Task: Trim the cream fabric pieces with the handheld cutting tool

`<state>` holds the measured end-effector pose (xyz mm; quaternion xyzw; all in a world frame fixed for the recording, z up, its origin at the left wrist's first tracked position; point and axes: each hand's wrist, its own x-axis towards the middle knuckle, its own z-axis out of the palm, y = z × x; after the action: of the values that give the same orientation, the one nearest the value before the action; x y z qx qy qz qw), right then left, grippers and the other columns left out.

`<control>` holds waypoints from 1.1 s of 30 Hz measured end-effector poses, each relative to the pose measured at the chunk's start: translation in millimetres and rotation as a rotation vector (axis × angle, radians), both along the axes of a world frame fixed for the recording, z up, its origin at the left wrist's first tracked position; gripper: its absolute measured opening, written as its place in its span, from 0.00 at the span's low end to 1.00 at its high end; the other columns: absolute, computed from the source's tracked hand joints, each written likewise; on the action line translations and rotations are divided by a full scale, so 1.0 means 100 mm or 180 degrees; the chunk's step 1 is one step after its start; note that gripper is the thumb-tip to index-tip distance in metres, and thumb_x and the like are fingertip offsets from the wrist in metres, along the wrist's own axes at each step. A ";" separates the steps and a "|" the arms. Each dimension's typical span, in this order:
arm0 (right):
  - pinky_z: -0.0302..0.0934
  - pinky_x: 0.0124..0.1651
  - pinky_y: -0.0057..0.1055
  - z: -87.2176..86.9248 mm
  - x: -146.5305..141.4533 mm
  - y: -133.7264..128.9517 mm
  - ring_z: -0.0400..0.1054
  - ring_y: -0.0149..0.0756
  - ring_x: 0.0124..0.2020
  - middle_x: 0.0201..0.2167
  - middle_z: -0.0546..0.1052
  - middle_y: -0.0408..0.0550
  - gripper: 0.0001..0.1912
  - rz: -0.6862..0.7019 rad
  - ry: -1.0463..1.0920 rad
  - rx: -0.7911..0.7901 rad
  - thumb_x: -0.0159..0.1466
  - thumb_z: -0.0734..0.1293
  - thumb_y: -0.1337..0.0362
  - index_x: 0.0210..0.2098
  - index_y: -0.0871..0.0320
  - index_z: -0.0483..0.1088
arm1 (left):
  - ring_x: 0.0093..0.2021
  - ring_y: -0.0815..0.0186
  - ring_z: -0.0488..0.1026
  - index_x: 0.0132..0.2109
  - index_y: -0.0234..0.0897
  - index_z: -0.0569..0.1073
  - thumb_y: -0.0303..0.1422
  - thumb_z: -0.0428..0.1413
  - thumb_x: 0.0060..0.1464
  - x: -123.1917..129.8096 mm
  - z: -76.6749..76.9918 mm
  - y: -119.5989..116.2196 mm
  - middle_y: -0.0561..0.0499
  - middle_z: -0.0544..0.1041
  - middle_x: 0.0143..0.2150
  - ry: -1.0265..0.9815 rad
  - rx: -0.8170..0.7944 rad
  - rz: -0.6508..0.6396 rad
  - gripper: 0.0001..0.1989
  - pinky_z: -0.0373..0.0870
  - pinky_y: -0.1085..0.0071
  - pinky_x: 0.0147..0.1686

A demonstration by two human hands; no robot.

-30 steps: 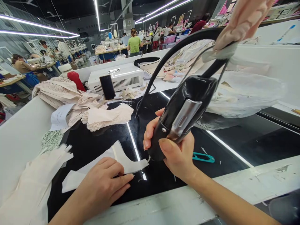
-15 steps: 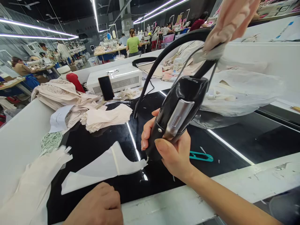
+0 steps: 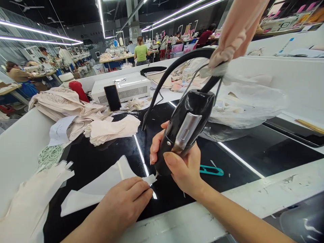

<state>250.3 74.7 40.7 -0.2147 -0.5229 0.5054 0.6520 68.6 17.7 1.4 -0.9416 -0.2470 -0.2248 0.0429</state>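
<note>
White piece (image 3: 95, 190) mid-work on black table (image 3: 96, 158), right hand (image 3: 186, 168) gripping tool (image 3: 186, 125) at its narrow tip, left hand (image 3: 128, 202) on it, fingers together, pinch unclear; pile (image 3: 113, 129) beyond, done or waiting can't tell

Right hand (image 3: 186, 168) grips a black tool (image 3: 189, 125), its tip at the narrow end of a white piece (image 3: 98, 190) on a glossy black table (image 3: 240, 152); left hand (image 3: 126, 199) lies over that piece, fingers near the tip; teal snips (image 3: 218, 172) lie just beside the right hand; beyond are stacked beige cloth (image 3: 113, 130), an upright phone (image 3: 112, 98), a white box (image 3: 134, 88); people (image 3: 141, 54) in the background.
</note>
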 end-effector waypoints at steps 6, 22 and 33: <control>0.67 0.22 0.30 0.00 0.00 -0.02 0.68 0.30 0.20 0.28 0.74 0.38 0.27 -0.0028 -0.0036 0.0041 0.57 0.78 0.45 0.42 0.51 0.63 | 0.48 0.58 0.79 0.54 0.27 0.72 0.24 0.43 0.74 -0.16 -0.10 0.05 0.41 0.79 0.47 0.0153 -0.0250 0.0240 0.14 0.81 0.62 0.50; 0.66 0.21 0.30 -0.02 0.00 -0.03 0.69 0.32 0.20 0.28 0.75 0.37 0.28 -0.0121 0.0069 0.0019 0.56 0.79 0.47 0.46 0.50 0.64 | 0.43 0.60 0.78 0.54 0.32 0.74 0.26 0.47 0.73 -0.17 -0.15 0.04 0.44 0.79 0.44 -0.0202 -0.0186 0.0392 0.12 0.82 0.64 0.42; 0.66 0.22 0.29 0.01 -0.22 0.06 0.68 0.31 0.20 0.27 0.74 0.36 0.27 -0.0034 0.0205 0.0018 0.58 0.78 0.47 0.46 0.49 0.63 | 0.43 0.60 0.79 0.53 0.31 0.74 0.25 0.47 0.73 -0.12 -0.19 0.02 0.43 0.79 0.44 -0.0222 -0.0108 0.0470 0.12 0.82 0.64 0.44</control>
<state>228.6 80.7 42.0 -0.1993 -0.5019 0.5069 0.6718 56.3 19.7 -17.2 -0.9130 -0.3209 -0.2495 0.0347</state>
